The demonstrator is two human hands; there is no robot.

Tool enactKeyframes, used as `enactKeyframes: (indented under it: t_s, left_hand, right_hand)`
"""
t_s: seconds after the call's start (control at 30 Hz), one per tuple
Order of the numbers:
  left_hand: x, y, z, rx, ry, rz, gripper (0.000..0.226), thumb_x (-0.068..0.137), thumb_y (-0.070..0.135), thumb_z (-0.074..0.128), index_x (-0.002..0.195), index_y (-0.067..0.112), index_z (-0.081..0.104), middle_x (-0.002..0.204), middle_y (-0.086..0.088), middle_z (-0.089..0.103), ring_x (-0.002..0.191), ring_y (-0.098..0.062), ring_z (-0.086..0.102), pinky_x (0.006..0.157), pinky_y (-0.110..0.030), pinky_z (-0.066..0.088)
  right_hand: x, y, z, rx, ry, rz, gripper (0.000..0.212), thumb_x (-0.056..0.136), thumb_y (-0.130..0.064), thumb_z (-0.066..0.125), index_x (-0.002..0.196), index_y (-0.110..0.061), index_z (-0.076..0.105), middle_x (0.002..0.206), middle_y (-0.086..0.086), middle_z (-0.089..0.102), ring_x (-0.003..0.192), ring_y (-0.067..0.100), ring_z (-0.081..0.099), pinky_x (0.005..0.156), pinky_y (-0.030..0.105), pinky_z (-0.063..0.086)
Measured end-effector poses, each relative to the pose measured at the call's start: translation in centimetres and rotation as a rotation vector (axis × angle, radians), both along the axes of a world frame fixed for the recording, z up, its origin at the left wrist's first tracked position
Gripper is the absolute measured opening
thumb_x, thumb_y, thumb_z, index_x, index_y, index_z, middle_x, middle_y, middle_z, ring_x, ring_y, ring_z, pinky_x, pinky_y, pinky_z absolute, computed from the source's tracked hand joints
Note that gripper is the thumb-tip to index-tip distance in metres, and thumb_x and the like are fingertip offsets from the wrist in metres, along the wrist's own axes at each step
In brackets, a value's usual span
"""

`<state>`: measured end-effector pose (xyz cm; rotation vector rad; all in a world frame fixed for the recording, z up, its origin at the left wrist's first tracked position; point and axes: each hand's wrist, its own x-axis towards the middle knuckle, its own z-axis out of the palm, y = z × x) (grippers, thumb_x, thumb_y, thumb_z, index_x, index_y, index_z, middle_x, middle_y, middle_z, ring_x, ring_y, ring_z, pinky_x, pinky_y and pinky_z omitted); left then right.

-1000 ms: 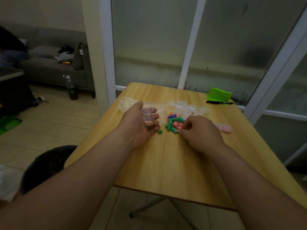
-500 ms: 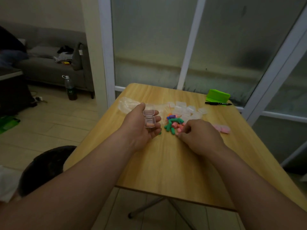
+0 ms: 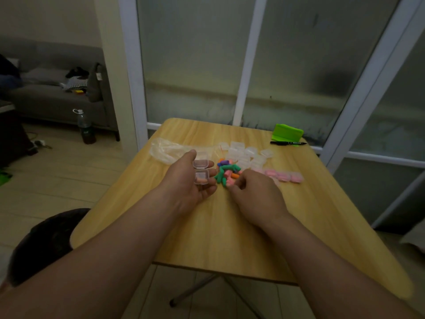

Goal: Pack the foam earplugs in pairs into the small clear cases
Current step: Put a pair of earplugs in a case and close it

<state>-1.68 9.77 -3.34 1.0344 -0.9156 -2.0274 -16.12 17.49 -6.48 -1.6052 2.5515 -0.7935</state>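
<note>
My left hand (image 3: 190, 180) holds a small clear case (image 3: 201, 172) with its lid flipped open; one pink earplug lies inside it. Just right of it a pile of foam earplugs (image 3: 226, 172) in green, pink, orange and purple sits on the wooden table (image 3: 230, 226). My right hand (image 3: 255, 194) rests at the pile's near edge with its fingers curled over pink earplugs; whether it pinches one is hidden. Several empty clear cases (image 3: 246, 154) lie behind the pile. Closed cases with pink earplugs (image 3: 284, 176) sit to the right.
A crumpled clear plastic bag (image 3: 167, 149) lies at the table's back left. A green holder (image 3: 287, 132) and a black marker (image 3: 288, 143) sit at the back right corner. A dark stool (image 3: 46, 240) stands left of the table; glass doors rise behind it.
The camera tilted slightly, shifting the table in view. My right hand's fingers stayed at the near edge of the pile. My left hand kept the open case in the same place.
</note>
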Motion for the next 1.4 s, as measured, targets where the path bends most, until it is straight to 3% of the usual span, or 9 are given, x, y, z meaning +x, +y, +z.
enactKeyframes:
  t_s: [0.2,0.43,0.77,0.87,1.0,1.13,1.2,1.3,1.4]
  left_hand:
    - [0.1,0.4,0.0,-0.003,0.004,-0.041,0.046,0.111,0.049,0.033,0.111,0.013,0.063,0.074,-0.004,0.061,0.060,-0.016,0.052,0.063,-0.030,0.045]
    - [0.0,0.2,-0.1,-0.004,-0.007,-0.051,0.047,0.111,0.050,0.034,0.109,0.013,0.063,0.075,-0.004,0.061,0.061,-0.017,0.052,0.063,-0.030,0.046]
    - [0.0,0.4,0.0,-0.006,-0.025,-0.044,0.049,0.111,0.049,0.033,0.105,0.013,0.065,0.075,-0.005,0.062,0.060,-0.017,0.053,0.060,-0.029,0.049]
    - [0.1,0.5,0.1,-0.001,-0.026,-0.046,0.049,0.111,0.049,0.033,0.101,0.013,0.064,0.075,-0.004,0.060,0.060,-0.016,0.052,0.060,-0.028,0.048]
    - [0.1,0.6,0.2,-0.005,-0.039,-0.040,0.049,0.112,0.049,0.033,0.100,0.014,0.064,0.075,-0.004,0.061,0.059,-0.016,0.052,0.062,-0.029,0.047]
    - [0.0,0.4,0.0,0.007,-0.042,-0.047,0.050,0.111,0.050,0.034,0.106,0.012,0.066,0.077,-0.004,0.064,0.062,-0.016,0.054,0.064,-0.030,0.049]
    - [-0.2,0.4,-0.2,0.019,-0.028,-0.058,0.055,0.111,0.051,0.036,0.118,0.007,0.068,0.082,-0.006,0.068,0.065,-0.018,0.058,0.066,-0.032,0.052]
    - [-0.5,0.7,-0.2,0.034,0.016,-0.115,0.056,0.111,0.051,0.034,0.122,0.007,0.067,0.084,-0.008,0.073,0.064,-0.018,0.062,0.072,-0.034,0.052]
    - [-0.6,1.1,-0.5,0.038,0.065,-0.199,0.057,0.111,0.052,0.032,0.129,0.009,0.065,0.085,-0.008,0.073,0.066,-0.017,0.064,0.072,-0.033,0.054]
  right_hand:
    - [-0.5,0.0,0.1,-0.022,-0.033,0.011,0.022,0.100,-0.041,0.067,0.084,-0.028,0.058,0.085,-0.008,0.064,0.082,0.013,0.059,0.063,0.034,0.038]
    - [-1.3,1.1,0.1,0.007,-0.040,0.129,0.021,0.097,-0.041,0.071,0.087,-0.025,0.062,0.084,-0.008,0.064,0.079,0.007,0.057,0.071,0.036,0.050]
    - [-1.8,1.2,0.3,0.026,-0.077,0.139,0.021,0.096,-0.040,0.073,0.085,-0.024,0.064,0.084,-0.006,0.067,0.081,0.010,0.061,0.073,0.038,0.054]
    - [-2.2,1.1,0.7,-0.034,-0.226,0.113,0.021,0.094,-0.032,0.075,0.084,-0.015,0.067,0.083,-0.004,0.069,0.079,0.001,0.058,0.066,0.032,0.046]
    - [-3.8,0.9,0.7,-0.103,-0.569,0.013,0.018,0.090,-0.024,0.079,0.088,-0.009,0.072,0.078,0.006,0.078,0.076,0.021,0.071,0.072,0.043,0.057]
    - [-4.3,0.6,0.6,-0.183,-0.785,-0.006,0.016,0.091,-0.019,0.080,0.096,-0.006,0.072,0.089,0.019,0.078,0.075,0.026,0.067,0.072,0.044,0.054]
    - [-3.8,0.8,1.0,-0.234,-0.752,0.037,0.009,0.094,-0.019,0.079,0.098,-0.013,0.074,0.096,0.016,0.078,0.078,0.021,0.069,0.071,0.038,0.055]
    - [-2.4,1.1,2.0,-0.301,-0.543,0.185,0.003,0.095,-0.022,0.079,0.096,-0.021,0.076,0.090,-0.002,0.076,0.080,0.009,0.069,0.072,0.031,0.057]
    - [-0.7,1.0,2.1,-0.309,-0.289,0.302,0.005,0.094,-0.026,0.078,0.092,-0.029,0.075,0.092,-0.008,0.070,0.086,0.005,0.066,0.078,0.027,0.053]
